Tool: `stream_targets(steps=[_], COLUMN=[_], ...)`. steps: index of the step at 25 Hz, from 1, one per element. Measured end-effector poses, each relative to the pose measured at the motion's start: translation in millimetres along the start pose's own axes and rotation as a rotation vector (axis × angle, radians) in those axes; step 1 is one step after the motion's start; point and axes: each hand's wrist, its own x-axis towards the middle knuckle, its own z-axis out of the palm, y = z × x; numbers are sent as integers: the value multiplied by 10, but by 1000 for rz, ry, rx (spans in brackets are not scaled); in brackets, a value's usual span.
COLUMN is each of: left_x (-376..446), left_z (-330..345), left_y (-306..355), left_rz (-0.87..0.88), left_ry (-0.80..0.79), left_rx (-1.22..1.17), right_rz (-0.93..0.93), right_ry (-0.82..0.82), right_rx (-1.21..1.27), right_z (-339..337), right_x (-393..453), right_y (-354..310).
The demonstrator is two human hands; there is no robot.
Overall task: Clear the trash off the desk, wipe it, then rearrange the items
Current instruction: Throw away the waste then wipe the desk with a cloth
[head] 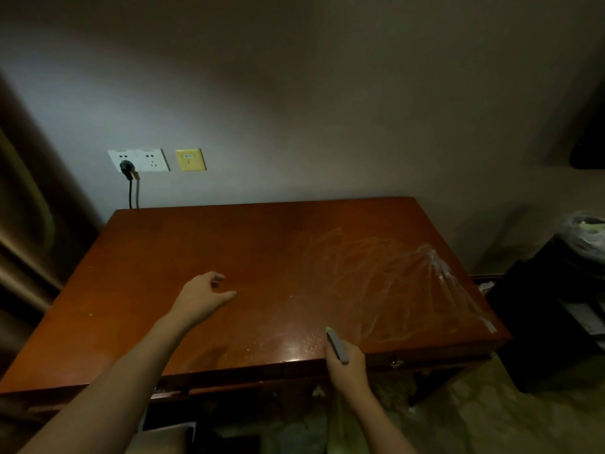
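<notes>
Two hands over smeared desk (196, 244): right hand (347, 365) grips cloth (337, 345), left hand (203, 296) loose.

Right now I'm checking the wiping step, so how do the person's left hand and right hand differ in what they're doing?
The left hand holds nothing, its fingers loosely spread, while the right hand grips a grey handle. The left hand reaches out over the middle of the desk; the right hand sits at the desk's front edge. Faint streaks fan out ahead of the right hand, none near the left. Both arms are bare.
</notes>
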Motion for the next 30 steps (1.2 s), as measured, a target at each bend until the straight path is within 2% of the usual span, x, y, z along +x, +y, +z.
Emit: stream_targets(steps=[7, 17, 20, 27, 30], left_x=[204, 564, 646, 735, 796], left_z=[41, 154, 226, 341, 298], left_y=[224, 699, 835, 854, 767], left_rz=[-4, -39, -50, -90, -117], left_ry=[61, 82, 97, 86, 78], left_rx=[-30, -43, -35, -37, -29], right_rz=[-109, -167, -211, -297, -275], right_ry=[-62, -48, 4, -124, -86], right_rx=[-43, -92, -133, -231, -273], right_z=[-239, -665, -788, -966, -834], right_x=[435, 1063, 1225, 1684, 1798], right_y=[-207, -373, -417, -676, -667])
